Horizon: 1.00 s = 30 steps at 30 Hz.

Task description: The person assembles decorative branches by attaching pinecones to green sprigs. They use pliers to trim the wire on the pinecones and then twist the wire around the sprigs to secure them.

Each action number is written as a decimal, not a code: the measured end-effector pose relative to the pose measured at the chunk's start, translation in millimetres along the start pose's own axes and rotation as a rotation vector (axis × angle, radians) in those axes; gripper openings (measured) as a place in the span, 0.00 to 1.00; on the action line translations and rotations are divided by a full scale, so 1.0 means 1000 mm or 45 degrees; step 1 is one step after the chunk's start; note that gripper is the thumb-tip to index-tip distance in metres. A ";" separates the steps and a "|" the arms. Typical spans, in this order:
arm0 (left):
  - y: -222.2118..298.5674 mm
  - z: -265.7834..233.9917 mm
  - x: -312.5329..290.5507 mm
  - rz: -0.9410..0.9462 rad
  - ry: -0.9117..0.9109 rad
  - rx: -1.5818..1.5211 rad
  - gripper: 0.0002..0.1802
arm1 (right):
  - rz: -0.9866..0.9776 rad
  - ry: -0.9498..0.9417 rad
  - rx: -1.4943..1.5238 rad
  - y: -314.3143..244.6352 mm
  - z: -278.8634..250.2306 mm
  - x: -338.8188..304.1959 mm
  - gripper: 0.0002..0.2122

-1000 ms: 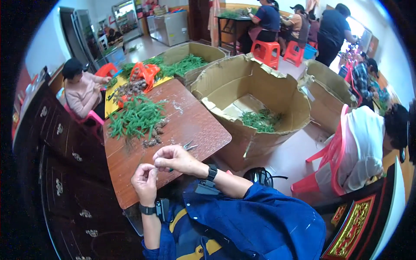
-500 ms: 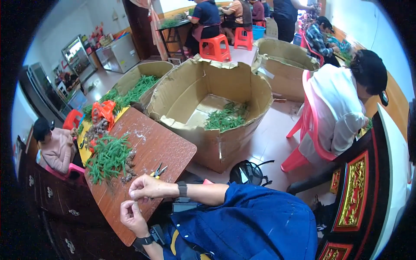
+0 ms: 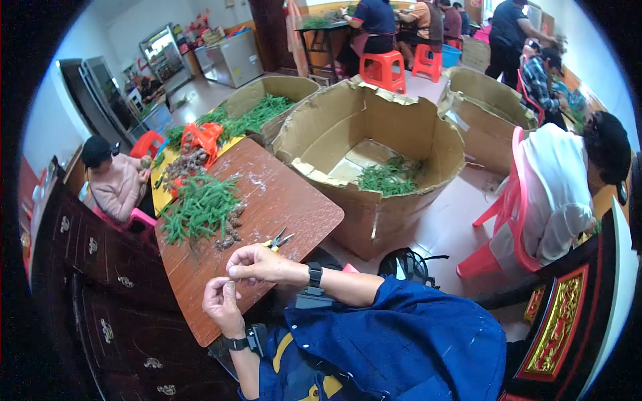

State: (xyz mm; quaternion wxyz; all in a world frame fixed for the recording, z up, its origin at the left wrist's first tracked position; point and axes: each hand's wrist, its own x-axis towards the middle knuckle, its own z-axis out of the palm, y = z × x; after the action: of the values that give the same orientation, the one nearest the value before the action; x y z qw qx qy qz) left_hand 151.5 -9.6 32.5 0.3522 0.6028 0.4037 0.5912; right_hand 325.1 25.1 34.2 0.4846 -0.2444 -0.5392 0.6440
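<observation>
My left hand [image 3: 222, 304] and my right hand [image 3: 257, 262] meet over the near edge of a brown wooden table [image 3: 281, 200]. Their fingertips are pinched together on a small piece that I cannot make out. Each wrist wears a dark watch. A small pair of yellow-handled snips [image 3: 277, 239] lies on the table just beyond my right hand. Farther left on the table lies a pile of green stems [image 3: 200, 207] with brownish bits at its edge.
A big open cardboard box [image 3: 401, 127] with green stems inside stands right of the table, with other boxes behind it. One person sits at the table's left [image 3: 117, 187], another on a red chair at right [image 3: 558, 187]. A dark carved cabinet [image 3: 100, 301] stands at left.
My head has turned, so the table and box have shifted in view. Both hands stay pinched together at the table's near edge.
</observation>
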 end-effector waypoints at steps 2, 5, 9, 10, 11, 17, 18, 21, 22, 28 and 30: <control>-0.007 -0.009 -0.001 -0.095 0.063 -0.202 0.03 | -0.018 -0.016 0.034 0.011 0.012 0.006 0.10; -0.013 -0.018 0.000 -0.115 0.102 -0.260 0.04 | -0.070 -0.014 0.097 0.023 0.025 0.015 0.09; -0.017 -0.029 0.000 0.004 0.090 -0.109 0.05 | -0.093 -0.005 0.096 0.029 0.035 0.021 0.10; -0.018 -0.032 -0.001 0.073 0.078 -0.044 0.05 | -0.080 -0.008 0.110 0.029 0.038 0.020 0.10; -0.017 -0.036 -0.001 0.143 0.065 0.021 0.05 | -0.068 -0.011 0.125 0.028 0.042 0.020 0.11; -0.001 -0.047 0.000 0.516 0.111 0.435 0.04 | 0.087 -0.052 0.207 0.028 0.050 0.023 0.11; 0.005 -0.046 0.000 0.576 0.097 0.517 0.04 | 0.097 -0.061 0.228 0.031 0.049 0.024 0.11; 0.005 -0.052 -0.002 0.663 0.075 0.642 0.04 | 0.125 -0.085 0.274 0.037 0.050 0.026 0.11; 0.004 -0.055 -0.003 0.696 0.063 0.679 0.04 | 0.120 -0.087 0.257 0.039 0.052 0.027 0.11; -0.003 -0.075 -0.004 0.543 -0.009 0.508 0.04 | 0.105 -0.079 0.163 0.041 0.062 0.027 0.11; -0.011 -0.085 -0.004 0.513 -0.049 0.367 0.04 | 0.094 -0.096 0.137 0.042 0.068 0.029 0.11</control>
State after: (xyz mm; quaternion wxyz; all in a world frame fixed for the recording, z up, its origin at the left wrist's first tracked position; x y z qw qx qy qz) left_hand 65.6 -13.2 25.0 0.1454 0.7262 0.3488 0.5743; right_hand 241.4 22.1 21.1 0.4522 -0.2133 -0.5123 0.6982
